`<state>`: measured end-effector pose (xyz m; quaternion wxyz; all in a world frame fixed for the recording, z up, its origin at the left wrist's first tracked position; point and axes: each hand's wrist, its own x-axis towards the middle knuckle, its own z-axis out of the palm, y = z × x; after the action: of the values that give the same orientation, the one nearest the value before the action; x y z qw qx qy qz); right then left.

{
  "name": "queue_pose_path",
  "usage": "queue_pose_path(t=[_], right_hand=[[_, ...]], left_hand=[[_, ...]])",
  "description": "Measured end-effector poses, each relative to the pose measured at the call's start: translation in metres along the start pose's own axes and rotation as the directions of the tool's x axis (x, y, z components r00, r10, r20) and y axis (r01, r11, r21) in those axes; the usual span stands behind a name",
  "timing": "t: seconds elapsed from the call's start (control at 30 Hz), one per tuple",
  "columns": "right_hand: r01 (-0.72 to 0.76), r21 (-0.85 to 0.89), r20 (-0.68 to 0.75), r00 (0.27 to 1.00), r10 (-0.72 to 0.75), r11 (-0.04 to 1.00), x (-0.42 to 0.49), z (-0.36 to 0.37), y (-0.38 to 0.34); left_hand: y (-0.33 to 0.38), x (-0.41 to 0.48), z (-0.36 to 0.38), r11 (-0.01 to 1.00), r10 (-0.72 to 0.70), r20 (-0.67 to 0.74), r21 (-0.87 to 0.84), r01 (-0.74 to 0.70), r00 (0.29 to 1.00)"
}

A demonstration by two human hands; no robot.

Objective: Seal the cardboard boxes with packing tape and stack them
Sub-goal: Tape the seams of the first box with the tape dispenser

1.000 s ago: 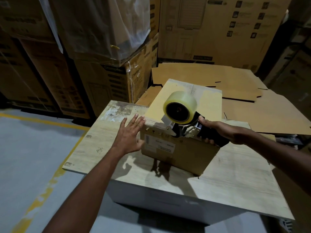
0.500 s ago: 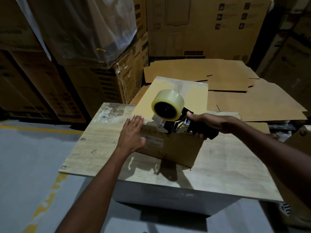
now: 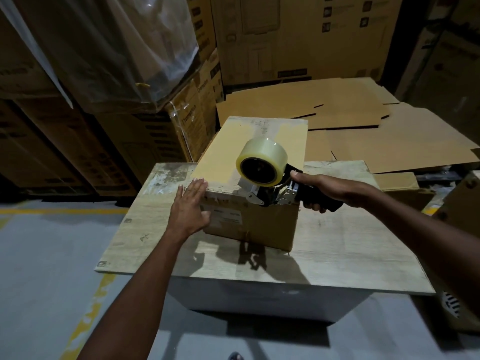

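A closed cardboard box [image 3: 228, 152] lies on a pale wooden table [image 3: 337, 245], with a strip of clear tape running along its top. My right hand [image 3: 319, 188] grips the black handle of a tape dispenser [image 3: 267, 183] that carries a roll of clear tape. The dispenser's metal front rests on the box's near top edge. My left hand [image 3: 188, 209] lies flat against the box's near left corner, fingers together, holding nothing.
Flattened cardboard sheets [image 3: 363, 126] are piled behind and to the right of the table. Tall stacks of large printed cartons [image 3: 285, 40] and a plastic-wrapped load [image 3: 117, 48] stand behind. A grey floor with yellow lines [image 3: 52, 211] lies to the left.
The dispenser has travelled toward me along the box top to its near edge. My left hand has shifted from beside the box onto its near left corner.
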<state>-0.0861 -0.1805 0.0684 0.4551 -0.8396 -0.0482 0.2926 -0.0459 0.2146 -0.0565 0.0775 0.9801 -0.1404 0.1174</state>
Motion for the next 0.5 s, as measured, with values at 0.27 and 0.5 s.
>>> queue_pose_path(t=[0.27,0.5], right_hand=[[0.015,0.017,0.069,0.997,-0.016,1.0,-0.005,-0.016,0.017],[0.021,0.047,0.091,0.996,-0.025,0.999,-0.008,-0.011,0.013]], left_hand=[[0.039,0.003,-0.013,0.989,-0.071,0.076,0.132,0.06,0.995],[0.103,0.006,-0.008,0.999,0.043,0.123,-0.02,-0.04,0.992]])
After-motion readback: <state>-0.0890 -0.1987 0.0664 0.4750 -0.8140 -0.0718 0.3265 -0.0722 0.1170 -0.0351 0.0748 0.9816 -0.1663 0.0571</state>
